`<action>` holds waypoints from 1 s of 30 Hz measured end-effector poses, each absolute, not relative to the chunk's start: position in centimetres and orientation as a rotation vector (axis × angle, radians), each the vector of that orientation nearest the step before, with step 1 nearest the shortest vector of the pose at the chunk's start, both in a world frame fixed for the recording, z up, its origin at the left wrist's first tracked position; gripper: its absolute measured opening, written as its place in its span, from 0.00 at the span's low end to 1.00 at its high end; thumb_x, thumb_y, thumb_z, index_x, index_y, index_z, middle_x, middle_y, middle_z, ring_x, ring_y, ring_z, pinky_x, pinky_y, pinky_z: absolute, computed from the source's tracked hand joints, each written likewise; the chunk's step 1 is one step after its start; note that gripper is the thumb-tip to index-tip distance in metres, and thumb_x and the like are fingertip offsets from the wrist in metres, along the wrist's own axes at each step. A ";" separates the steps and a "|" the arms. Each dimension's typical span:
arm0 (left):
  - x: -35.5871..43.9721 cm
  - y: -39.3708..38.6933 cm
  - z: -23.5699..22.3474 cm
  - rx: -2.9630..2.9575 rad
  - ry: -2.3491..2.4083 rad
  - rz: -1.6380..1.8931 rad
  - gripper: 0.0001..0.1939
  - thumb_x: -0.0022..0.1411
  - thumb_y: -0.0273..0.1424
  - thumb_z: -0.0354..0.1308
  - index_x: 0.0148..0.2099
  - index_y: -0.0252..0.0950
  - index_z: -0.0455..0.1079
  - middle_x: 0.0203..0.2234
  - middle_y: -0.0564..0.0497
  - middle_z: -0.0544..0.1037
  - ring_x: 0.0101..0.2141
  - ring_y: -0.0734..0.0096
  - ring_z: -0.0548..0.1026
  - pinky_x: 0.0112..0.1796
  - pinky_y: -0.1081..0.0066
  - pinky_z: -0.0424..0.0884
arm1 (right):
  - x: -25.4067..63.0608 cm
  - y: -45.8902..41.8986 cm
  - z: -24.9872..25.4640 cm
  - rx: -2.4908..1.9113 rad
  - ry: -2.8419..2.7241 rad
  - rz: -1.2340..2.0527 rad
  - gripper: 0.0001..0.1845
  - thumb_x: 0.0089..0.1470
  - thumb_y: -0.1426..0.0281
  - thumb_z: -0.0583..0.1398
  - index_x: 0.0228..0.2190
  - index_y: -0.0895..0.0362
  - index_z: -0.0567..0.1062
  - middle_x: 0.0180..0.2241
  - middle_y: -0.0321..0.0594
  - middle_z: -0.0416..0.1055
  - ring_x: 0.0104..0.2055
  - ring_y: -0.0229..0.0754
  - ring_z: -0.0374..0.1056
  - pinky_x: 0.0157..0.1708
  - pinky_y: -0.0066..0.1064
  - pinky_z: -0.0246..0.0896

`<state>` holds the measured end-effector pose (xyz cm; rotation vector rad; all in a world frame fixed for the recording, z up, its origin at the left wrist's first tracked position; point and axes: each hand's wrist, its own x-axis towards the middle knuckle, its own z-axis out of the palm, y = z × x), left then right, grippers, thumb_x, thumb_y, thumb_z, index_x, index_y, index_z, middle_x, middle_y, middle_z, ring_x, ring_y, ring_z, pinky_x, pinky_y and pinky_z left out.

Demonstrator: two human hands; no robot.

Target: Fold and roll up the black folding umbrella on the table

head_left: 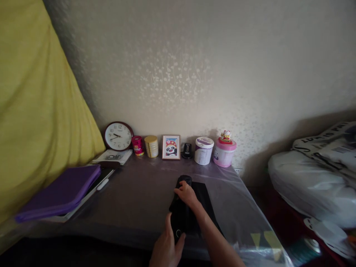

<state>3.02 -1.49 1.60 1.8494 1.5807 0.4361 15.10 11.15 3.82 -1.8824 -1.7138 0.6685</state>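
A black item that looks like a folding umbrella [182, 218] lies along the near part of the table, its fabric gathered at the far end. My left hand [168, 241] wraps round its near end, thumb on the left side, next to a small pale ring on the black surface. Near the far end, my right hand [185, 193] is closed on the dark fabric, its fingers bent over the top. A flat black sheet of cloth [204, 200] spreads to the right, partly beneath my right forearm. Dark tones hide where the cloth and the umbrella meet.
Along the wall stand a clock [119, 136], a pink can [137, 145], a yellow can [151, 146], a panda picture frame [171, 147], a small black device [187, 151] and two tubs [204, 152]. Purple folder [61, 189] lies left; white bags [308, 181] sit right.
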 end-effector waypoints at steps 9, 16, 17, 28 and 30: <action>3.8 -0.8 1.9 1.979 1.550 0.250 0.37 0.59 0.35 0.45 0.64 0.36 0.29 0.37 0.46 0.75 0.37 0.67 0.73 0.38 0.72 0.64 | 14.9 10.7 4.0 -1.794 -1.830 0.648 0.18 0.49 0.69 0.54 0.44 0.61 0.67 0.28 0.39 0.76 0.38 0.41 0.70 0.32 0.26 0.56; 4.3 -0.6 2.1 1.947 1.633 0.132 0.33 0.61 0.30 0.43 0.64 0.33 0.30 0.35 0.44 0.75 0.36 0.67 0.73 0.35 0.73 0.62 | 15.4 7.2 4.5 -1.319 -2.044 0.663 0.11 0.53 0.71 0.52 0.37 0.53 0.72 0.31 0.32 0.75 0.34 0.35 0.68 0.34 0.25 0.58; 4.3 -0.6 2.0 1.942 1.639 0.127 0.33 0.61 0.30 0.43 0.64 0.32 0.31 0.36 0.44 0.75 0.37 0.67 0.73 0.35 0.73 0.62 | 15.7 6.4 4.4 -1.234 -2.066 0.613 0.11 0.54 0.71 0.52 0.36 0.52 0.73 0.33 0.33 0.74 0.36 0.35 0.68 0.37 0.26 0.59; 4.7 -0.6 0.7 1.903 1.675 0.207 0.36 0.61 0.32 0.43 0.63 0.30 0.24 0.35 0.46 0.76 0.35 0.68 0.74 0.33 0.74 0.61 | 18.4 9.5 1.4 -1.144 -2.274 0.141 0.13 0.57 0.69 0.50 0.40 0.53 0.72 0.43 0.38 0.71 0.54 0.41 0.56 0.55 0.42 0.42; 4.7 -0.5 0.8 1.875 1.682 0.193 0.36 0.62 0.33 0.43 0.63 0.29 0.25 0.36 0.45 0.76 0.36 0.67 0.74 0.34 0.74 0.61 | 18.7 11.6 0.9 -1.170 -2.291 0.097 0.14 0.58 0.69 0.49 0.39 0.52 0.73 0.42 0.37 0.72 0.54 0.41 0.57 0.55 0.43 0.41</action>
